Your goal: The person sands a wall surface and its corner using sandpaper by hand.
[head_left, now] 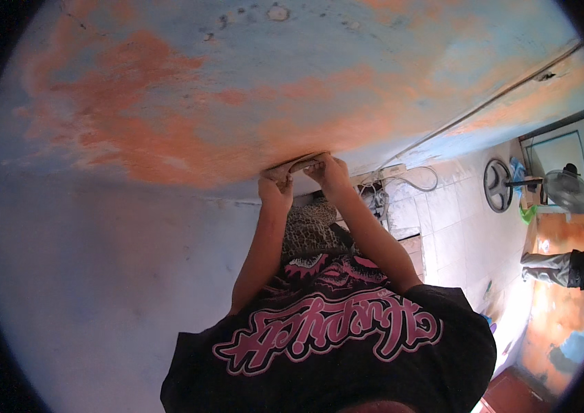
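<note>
A narrow brown strip (299, 164), perhaps a folded piece of sandpaper, lies against the wall in front of me. The wall (147, 96) is blue with worn orange patches. At the strip's left end my left hand (276, 189) is closed on it, thumb toward me. My right hand (328, 172) grips the other end, its fingers curled round the edge. The hands are a short gap apart, arms stretched forward. The side of the strip against the wall is hidden.
To the right, a pale tiled floor (436, 217) holds a loose cable (423, 182) and a pedestal fan (567, 191) on a round base. Another person (557, 268) in light trousers stands at the far right. A thin conduit (474, 109) runs along the wall.
</note>
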`<state>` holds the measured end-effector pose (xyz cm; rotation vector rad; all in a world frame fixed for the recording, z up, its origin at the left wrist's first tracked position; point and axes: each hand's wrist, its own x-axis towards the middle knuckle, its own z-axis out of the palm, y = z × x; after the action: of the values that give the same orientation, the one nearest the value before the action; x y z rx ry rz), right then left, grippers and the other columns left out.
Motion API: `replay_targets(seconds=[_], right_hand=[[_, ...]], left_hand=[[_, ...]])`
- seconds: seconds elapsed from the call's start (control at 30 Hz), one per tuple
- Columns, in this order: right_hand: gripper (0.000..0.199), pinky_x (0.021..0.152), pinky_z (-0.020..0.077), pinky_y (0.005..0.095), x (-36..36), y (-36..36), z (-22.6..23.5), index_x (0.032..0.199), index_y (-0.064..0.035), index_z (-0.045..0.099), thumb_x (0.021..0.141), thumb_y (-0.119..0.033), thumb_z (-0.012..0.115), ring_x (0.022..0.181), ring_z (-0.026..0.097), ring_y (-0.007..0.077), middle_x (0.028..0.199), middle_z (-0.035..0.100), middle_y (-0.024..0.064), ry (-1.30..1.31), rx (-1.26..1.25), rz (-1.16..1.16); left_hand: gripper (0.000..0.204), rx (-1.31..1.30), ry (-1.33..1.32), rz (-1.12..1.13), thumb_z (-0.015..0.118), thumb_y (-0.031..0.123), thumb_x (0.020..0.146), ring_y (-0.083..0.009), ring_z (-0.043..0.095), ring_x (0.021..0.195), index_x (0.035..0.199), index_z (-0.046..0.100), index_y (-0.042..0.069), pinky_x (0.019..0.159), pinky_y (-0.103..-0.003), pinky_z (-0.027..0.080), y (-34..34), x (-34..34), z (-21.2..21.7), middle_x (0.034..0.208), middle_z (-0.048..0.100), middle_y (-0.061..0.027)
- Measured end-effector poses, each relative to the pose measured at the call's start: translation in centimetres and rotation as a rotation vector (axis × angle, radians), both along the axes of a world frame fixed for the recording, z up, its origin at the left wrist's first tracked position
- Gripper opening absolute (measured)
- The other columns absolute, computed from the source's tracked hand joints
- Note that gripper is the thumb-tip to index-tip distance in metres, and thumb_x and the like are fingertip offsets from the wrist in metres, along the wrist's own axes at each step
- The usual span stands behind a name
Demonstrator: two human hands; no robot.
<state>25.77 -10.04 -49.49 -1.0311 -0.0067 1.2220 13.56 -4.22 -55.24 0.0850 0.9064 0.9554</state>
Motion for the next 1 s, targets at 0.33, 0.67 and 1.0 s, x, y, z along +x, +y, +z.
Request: replay_targets(seconds=[0.33, 0.67, 1.0], right_hand=[[0.021, 0.054, 0.0465, 0.0308, 0.5, 0.6, -2.7, 0.07, 0.0016, 0.048, 0.078, -0.018, 0.05, 0.056, 0.052, 0.018, 0.062, 0.051, 0.009, 0.012, -0.118, -0.14], [0.023, 0.059, 0.0469, 0.0312, -0.6, 0.9, -5.7, 0.08, -0.0003, 0.051, 0.082, -0.021, 0.043, 0.064, 0.053, 0.0192, 0.07, 0.053, 0.0104, 0.012, -0.179, -0.035], [0.015, 0.063, 0.0477, 0.0307, -0.5, 1.2, -4.4, 0.072, -0.0024, 0.049, 0.08, -0.015, 0.047, 0.06, 0.051, 0.0175, 0.063, 0.047, 0.0073, 0.173, -0.14, 0.027]], left_hand=[[0.022, 0.228, 0.147, -0.23, 0.043, 0.018, 0.081, -0.0192, 0.047, 0.07, 0.094, 0.046, 0.001, 0.061, -0.032, 0.041, 0.7, -0.8, -2.6, 0.083, 0.049, -0.01], [0.015, 0.186, 0.091, -0.203, 0.045, 0.015, 0.079, -0.0196, 0.05, 0.065, 0.086, 0.05, 0.002, 0.055, -0.029, 0.042, 0.7, -2.7, -2.5, 0.075, 0.053, -0.0081], [0.02, -0.137, 0.11, 0.025, 0.053, 0.021, 0.075, -0.0201, 0.052, 0.064, 0.085, 0.049, 0.004, 0.054, -0.031, 0.044, 0.7, -2.1, -1.1, 0.075, 0.054, -0.0096]])
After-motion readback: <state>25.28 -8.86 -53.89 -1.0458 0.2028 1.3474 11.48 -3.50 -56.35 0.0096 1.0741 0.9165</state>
